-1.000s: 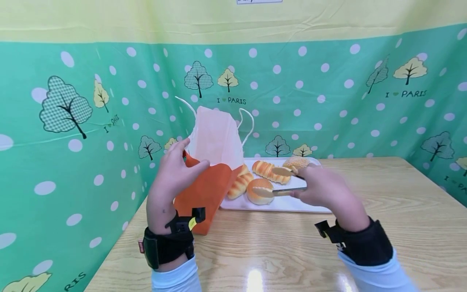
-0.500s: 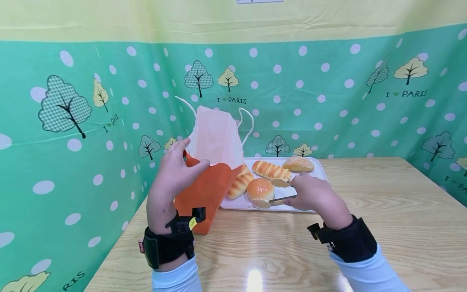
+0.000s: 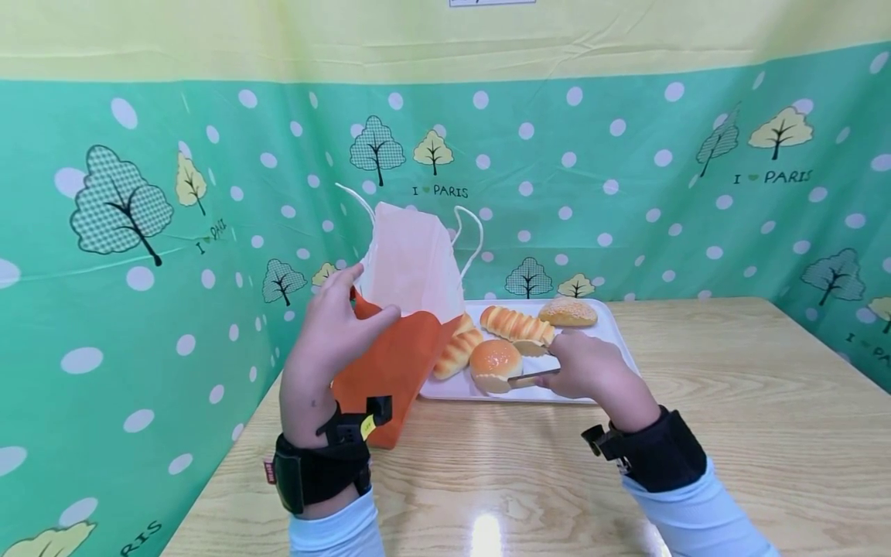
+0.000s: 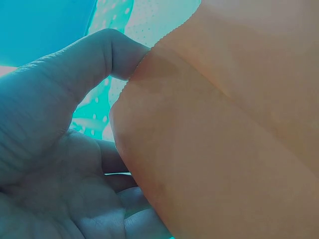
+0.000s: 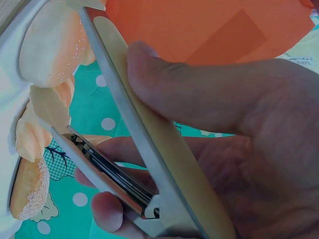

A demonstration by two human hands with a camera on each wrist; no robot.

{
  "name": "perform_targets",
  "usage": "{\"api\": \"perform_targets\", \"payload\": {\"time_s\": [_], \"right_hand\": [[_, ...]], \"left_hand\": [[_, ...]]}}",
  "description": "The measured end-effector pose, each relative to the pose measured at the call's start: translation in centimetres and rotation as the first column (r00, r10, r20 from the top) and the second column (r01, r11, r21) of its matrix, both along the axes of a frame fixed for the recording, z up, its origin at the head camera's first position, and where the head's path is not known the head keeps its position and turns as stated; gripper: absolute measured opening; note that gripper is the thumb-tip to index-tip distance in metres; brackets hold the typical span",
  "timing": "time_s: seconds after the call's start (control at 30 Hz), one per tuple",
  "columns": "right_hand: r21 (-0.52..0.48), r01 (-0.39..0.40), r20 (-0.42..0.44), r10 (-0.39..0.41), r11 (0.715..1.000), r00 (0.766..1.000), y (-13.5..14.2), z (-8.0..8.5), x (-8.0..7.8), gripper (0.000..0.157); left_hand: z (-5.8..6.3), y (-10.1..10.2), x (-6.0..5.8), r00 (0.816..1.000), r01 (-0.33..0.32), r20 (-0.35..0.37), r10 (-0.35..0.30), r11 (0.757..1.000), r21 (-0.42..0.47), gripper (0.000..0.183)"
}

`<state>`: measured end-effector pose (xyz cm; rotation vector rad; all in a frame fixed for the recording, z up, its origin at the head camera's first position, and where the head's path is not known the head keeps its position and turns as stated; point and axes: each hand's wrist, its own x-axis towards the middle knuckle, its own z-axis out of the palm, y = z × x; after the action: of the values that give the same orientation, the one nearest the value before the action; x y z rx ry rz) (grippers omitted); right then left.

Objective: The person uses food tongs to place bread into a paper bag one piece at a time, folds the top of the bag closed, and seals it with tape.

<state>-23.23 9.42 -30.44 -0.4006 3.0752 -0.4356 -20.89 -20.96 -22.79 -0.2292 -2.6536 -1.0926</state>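
Observation:
My left hand [image 3: 334, 329] grips the side of an orange paper bag [image 3: 386, 371] near its mouth, thumb at the jagged rim, fingers partly hidden behind the paper in the left wrist view. The bag leans, showing its pale inside and white string handles. My right hand [image 3: 595, 367] holds bread tongs [image 5: 149, 144], the thumb along one tan-covered arm and fingers round the other. Their spread tips flank a round seeded bun [image 3: 496, 354] on the white tray [image 3: 616, 334], one tip overlapping its near side, the other at its far right.
Behind the bun on the tray lie a ridged roll [image 3: 513, 323] and a sugar-topped bread [image 3: 567, 312]. More striped bread [image 3: 456, 357] sits at the left, partly covered by the bag. A green printed curtain [image 3: 605, 209] hangs behind the wooden table [image 3: 529, 472].
My right hand has come left and slightly down with the tongs, so the tips have shifted from over the bun and ridged roll to either side of the bun. My left hand and the bag stay put.

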Motion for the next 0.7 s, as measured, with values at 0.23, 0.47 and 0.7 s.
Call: {"api": "perform_targets", "payload": {"time_s": [0.23,0.47,0.7], "right_hand": [[0.034,-0.011,-0.042,0.013,0.999,0.999,0.1,0.1,-0.1,0.051],[0.062,-0.037,-0.065,0.041,0.997,0.997,0.7,0.6,0.2,0.041],[-0.054,-0.012,-0.093,0.007,0.998,0.996,2.0,1.9,0.4,0.045]], "left_hand": [[0.1,0.0,0.1,1.0,0.006,-0.005,-0.006,1.0,0.003,0.082],[0.1,0.1,0.1,1.0,0.002,0.004,-0.002,1.0,0.004,0.082],[0.1,0.3,0.1,1.0,-0.003,0.01,0.003,1.0,-0.002,0.082]]}}
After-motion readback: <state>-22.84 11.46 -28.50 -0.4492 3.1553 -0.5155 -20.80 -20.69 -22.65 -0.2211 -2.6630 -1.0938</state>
